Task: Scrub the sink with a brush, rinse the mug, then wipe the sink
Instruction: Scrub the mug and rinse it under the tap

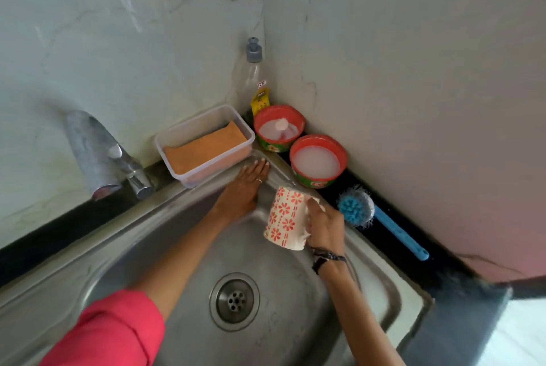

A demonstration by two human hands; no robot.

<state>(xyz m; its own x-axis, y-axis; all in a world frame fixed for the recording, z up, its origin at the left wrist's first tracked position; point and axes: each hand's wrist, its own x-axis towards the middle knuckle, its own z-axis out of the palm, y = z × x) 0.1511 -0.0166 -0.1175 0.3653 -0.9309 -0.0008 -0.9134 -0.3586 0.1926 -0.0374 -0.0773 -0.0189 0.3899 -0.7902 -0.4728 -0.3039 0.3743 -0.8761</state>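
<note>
A steel sink (177,247) fills the lower middle of the view, its drain (235,301) near the centre. My right hand (325,225) grips the handle of a white mug with red flowers (285,221), held tilted over the sink's far right corner. My left hand (245,188) lies flat, fingers together, on the sink's far rim and holds nothing. A blue dish brush (356,207) lies on the dark counter to the right of the mug, its handle pointing toward me.
A tap (130,170) stands at the far left. Behind the sink sit a clear tub with an orange cloth (205,148), two red bowls of milky liquid (317,160) (279,128) and a soap bottle (255,76). Marble walls close the corner.
</note>
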